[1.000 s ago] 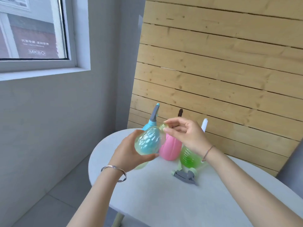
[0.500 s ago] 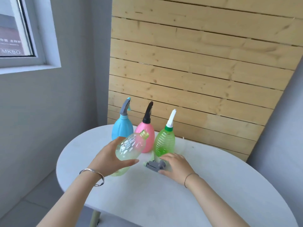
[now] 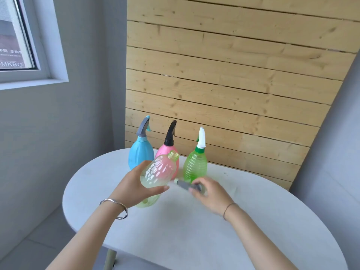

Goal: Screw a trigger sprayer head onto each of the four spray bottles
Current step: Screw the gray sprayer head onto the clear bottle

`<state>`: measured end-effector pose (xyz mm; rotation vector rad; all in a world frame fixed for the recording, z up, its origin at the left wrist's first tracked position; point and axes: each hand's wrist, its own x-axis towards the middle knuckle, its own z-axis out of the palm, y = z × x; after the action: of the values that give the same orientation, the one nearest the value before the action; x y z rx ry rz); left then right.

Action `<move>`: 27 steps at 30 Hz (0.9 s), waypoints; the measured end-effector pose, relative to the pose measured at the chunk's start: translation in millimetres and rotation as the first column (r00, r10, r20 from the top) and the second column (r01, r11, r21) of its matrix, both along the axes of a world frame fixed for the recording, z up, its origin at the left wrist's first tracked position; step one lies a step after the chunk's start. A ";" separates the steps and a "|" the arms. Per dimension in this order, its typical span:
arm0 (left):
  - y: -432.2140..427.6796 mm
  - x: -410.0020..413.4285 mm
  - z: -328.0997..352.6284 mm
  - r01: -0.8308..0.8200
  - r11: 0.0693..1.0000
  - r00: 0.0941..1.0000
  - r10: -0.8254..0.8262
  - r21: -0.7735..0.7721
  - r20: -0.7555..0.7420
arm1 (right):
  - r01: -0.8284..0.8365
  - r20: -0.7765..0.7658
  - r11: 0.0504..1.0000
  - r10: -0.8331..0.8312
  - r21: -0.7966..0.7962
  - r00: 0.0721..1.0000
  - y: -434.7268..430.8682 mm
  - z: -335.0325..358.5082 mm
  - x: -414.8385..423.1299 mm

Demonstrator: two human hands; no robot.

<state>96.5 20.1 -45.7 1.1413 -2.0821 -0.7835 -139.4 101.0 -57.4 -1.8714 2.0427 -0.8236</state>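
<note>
My left hand [image 3: 134, 187] grips a clear pale-green bottle [image 3: 157, 176], tilted with its open neck pointing up and to the right. My right hand [image 3: 209, 193] holds a grey trigger sprayer head [image 3: 186, 185] just above the table, beside the bottle's lower right side; it is blurred. Behind them stand three bottles with sprayer heads on: a blue bottle [image 3: 139, 152] with a grey head, a pink bottle [image 3: 165, 151] with a black head, and a green bottle [image 3: 195, 165] with a white head.
Everything rests on a white oval table [image 3: 243, 221]. A wooden slat panel [image 3: 224, 84] leans right behind the bottles. A grey wall with a window [image 3: 17, 39] is at the left, and the floor lies below the table's left edge.
My right hand came down from the bottle's neck to the table and picked up the grey sprayer head. The view turned left and down; the left hand kept the bottle.
</note>
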 end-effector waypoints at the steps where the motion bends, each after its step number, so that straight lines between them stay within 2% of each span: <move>1: -0.4 -1.7 0.4 -0.001 1.000 1.000 0.001 0.003 -0.004 | 0.031 0.104 0.998 -0.025 -0.056 0.994 1.4 11.1 -1.6; 4: -0.2 -6.1 -0.2 -0.006 1.000 1.000 0.006 0.000 -0.006 | 0.016 0.315 0.997 0.010 -0.081 0.949 5.7 39.2 -1.5; 7: -1.9 -7.3 -1.5 -0.015 1.000 1.000 0.016 0.005 -0.012 | 0.030 0.620 0.994 0.044 -0.109 0.784 11.2 62.5 1.3; 9: -2.8 -6.8 -2.4 -0.017 1.000 1.000 0.017 0.011 -0.002 | 0.076 0.760 0.984 0.075 -0.162 0.646 14.6 78.7 -2.5; 12: -3.7 -6.1 -6.0 -0.023 1.000 0.999 0.023 0.015 0.039 | 0.153 0.907 0.948 0.207 -0.278 0.366 19.3 102.4 -11.7; 14: -4.3 -5.0 -8.4 -0.031 1.000 0.997 0.031 0.003 0.065 | 0.222 0.937 0.916 0.298 -0.334 0.181 21.4 114.2 -18.1; 16: -6.4 -3.1 -10.3 -0.045 0.999 0.996 0.046 -0.011 0.081 | 0.289 0.927 0.882 0.372 -0.371 0.054 23.6 122.0 -24.4; 20: -12.6 4.1 -15.0 -0.081 0.997 0.991 0.082 -0.011 0.105 | 0.345 0.891 0.845 0.451 -0.409 -0.046 27.3 127.7 -28.6; 27: -13.5 4.8 -17.1 -0.061 0.998 0.990 0.061 -0.008 0.128 | 0.335 0.896 0.858 0.437 -0.389 -0.079 19.1 123.1 -18.7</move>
<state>101.3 6.6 -62.8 1.2774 -2.1406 -0.6932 -158.1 120.0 65.7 -0.6380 0.6124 -2.0593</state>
